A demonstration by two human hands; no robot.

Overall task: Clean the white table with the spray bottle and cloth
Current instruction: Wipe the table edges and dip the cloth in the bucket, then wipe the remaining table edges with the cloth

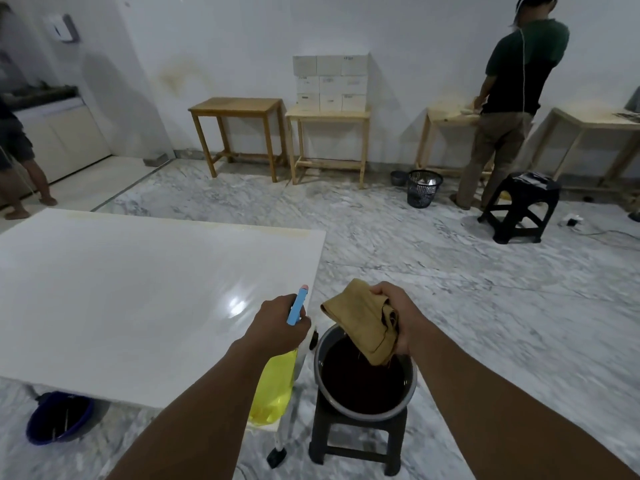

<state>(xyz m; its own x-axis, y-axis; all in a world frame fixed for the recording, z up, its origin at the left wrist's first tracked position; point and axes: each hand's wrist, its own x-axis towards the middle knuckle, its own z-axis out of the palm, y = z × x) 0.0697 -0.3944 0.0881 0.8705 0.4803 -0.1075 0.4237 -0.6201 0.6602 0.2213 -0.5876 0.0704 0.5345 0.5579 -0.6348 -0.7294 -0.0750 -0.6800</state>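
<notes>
— Which step are you on?

— The getting-ready step, as I judge it. My left hand (277, 325) has its fingers wrapped round the neck of the yellow plastic spray bottle with the blue trigger head (275, 386). My right hand (394, 317) has its fingers pinched tight on the folded tan cloth (363, 327), which hangs over the round grey metal basin of dark liquid (363, 372) on a black plastic stool (356, 441).

— And the counter itself?

— The glossy white rectangular counter (138, 299) lies to my left, its near right corner just under the bottle. I can't see any spray on it yet, only a glare spot.

— Which way does the bottle point?

— Its long axis runs from the yellow body near me, up and away, tilted slightly right; the blue head aims forward over the counter's right edge.

— Next move?

— I reckon swinging the nozzle left over the surface, squeezing the trigger, then bringing the cloth across to wipe.
</notes>
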